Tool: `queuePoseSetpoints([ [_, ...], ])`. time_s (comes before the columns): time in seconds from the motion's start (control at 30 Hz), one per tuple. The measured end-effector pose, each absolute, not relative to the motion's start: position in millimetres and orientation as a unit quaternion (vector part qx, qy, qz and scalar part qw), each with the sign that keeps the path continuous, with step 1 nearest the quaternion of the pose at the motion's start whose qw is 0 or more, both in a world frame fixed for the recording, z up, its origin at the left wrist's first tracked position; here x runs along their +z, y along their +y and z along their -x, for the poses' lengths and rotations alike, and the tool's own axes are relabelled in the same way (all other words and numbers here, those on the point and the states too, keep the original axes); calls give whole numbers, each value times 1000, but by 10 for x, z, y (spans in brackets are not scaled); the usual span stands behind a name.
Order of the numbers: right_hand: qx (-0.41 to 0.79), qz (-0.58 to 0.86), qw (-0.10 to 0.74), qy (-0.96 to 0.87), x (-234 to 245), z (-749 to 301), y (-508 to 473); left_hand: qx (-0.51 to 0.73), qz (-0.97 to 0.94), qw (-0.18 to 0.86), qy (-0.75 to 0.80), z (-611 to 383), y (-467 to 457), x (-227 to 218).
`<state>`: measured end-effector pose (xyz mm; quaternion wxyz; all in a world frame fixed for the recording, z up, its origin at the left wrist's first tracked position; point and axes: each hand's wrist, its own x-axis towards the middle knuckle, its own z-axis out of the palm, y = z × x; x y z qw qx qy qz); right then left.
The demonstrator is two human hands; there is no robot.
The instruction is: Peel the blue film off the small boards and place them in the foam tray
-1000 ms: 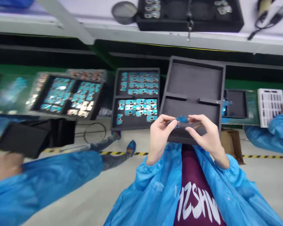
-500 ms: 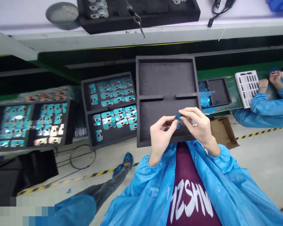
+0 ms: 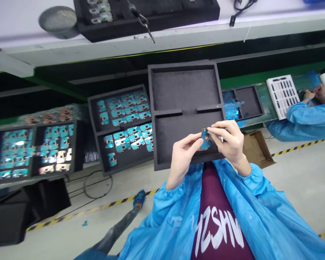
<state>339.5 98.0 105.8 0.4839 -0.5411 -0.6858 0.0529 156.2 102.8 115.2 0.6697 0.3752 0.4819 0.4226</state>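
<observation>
A small blue circuit board (image 3: 205, 143) with a notch in its edge is held over the front compartment of a black foam tray (image 3: 166, 141). My left hand (image 3: 184, 153) pinches its left edge between thumb and fingers. On the other side, my right hand (image 3: 229, 139) grips the upper right edge with its fingertips. Close to the left, a tilted black tray (image 3: 130, 159) bears rows of similar blue boards (image 3: 122, 141).
Farther left lies another tray of boards (image 3: 14, 148). Beyond the foam tray runs a white shelf edge (image 3: 178, 41) with a hanging metal clip (image 3: 148, 32). At right are a tray with blue film pieces (image 3: 231, 111), a cardboard box (image 3: 256, 148), a white slotted tray (image 3: 283, 95) and a co-worker's hands (image 3: 319, 93).
The board has turned so that its flat face shows more, still between both my hands. The view has shifted slightly. At right, the co-worker's hands have come closer together.
</observation>
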Motion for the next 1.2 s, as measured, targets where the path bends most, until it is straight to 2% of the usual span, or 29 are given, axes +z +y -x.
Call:
queuePoseSetpoints([
  [0.13,11,508,448,-736,940,-3485,911,394,-332,721,464,-1569,1067,1135],
  [0.27,9,431,424,-797,920,-3605,843,382,-279,746,468,-1530,1119,1066],
  [0.43,27,404,387,-828,976,-3683,772,372,-231,775,456,-1486,1197,1014],
  [0.67,52,391,457,-797,954,-3677,579,414,-242,740,472,-1535,1320,1036],
  [0.8,101,485,590,-638,806,-3843,551,445,-314,665,511,-1563,1372,1072],
  [0.87,113,568,627,-521,560,-4100,672,426,-364,634,533,-1589,1391,1095],
  [0.97,170,672,605,-391,-66,-4659,1024,358,-438,620,544,-1660,1425,1110],
  [1.1,294,783,452,-311,-993,-5329,1606,287,-532,597,528,-1789,1531,1084],
  [1.2,315,808,391,-307,-1489,-5573,2020,260,-601,548,521,-1896,1678,1049],
])
